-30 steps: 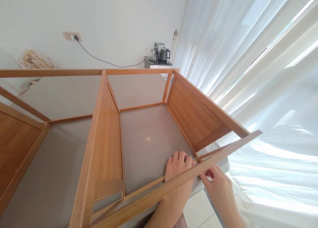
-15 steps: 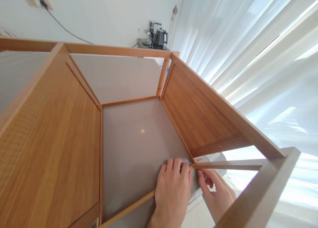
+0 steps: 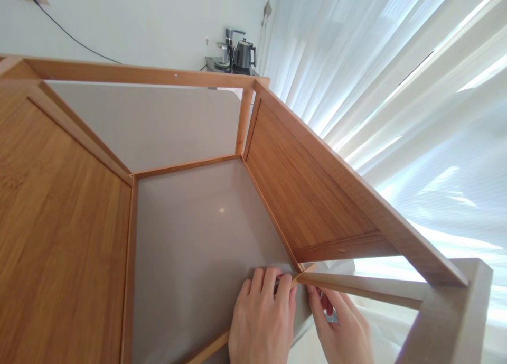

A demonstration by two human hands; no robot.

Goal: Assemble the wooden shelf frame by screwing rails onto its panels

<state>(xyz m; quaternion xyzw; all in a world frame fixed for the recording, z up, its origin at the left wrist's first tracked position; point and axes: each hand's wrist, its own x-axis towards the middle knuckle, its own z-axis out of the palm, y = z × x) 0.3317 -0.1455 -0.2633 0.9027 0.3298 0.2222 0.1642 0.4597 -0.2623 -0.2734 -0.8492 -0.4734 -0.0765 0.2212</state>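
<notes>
A wooden frame with side panels stands before me. My left hand is wrapped over its near lower rail, close to the right corner, with the thumb hidden. Something small and dark shows between its fingers, too little to name. Just outside that corner, my right hand is closed in a pinch beside the upright post. A bit of shiny metal shows at its fingers; its kind cannot be made out. The right wooden panel rises behind the corner, and the left panel slants at the left.
The frame rests on a grey tabletop. Its top right rail runs toward me to a thick corner. A kettle stands at the back near the wall. White curtains hang at the right, and a cord crosses the wall.
My view has shifted, so the frame appears further left and slightly lower. Both hands keep their places at the corner; a little more of the right hand shows.
</notes>
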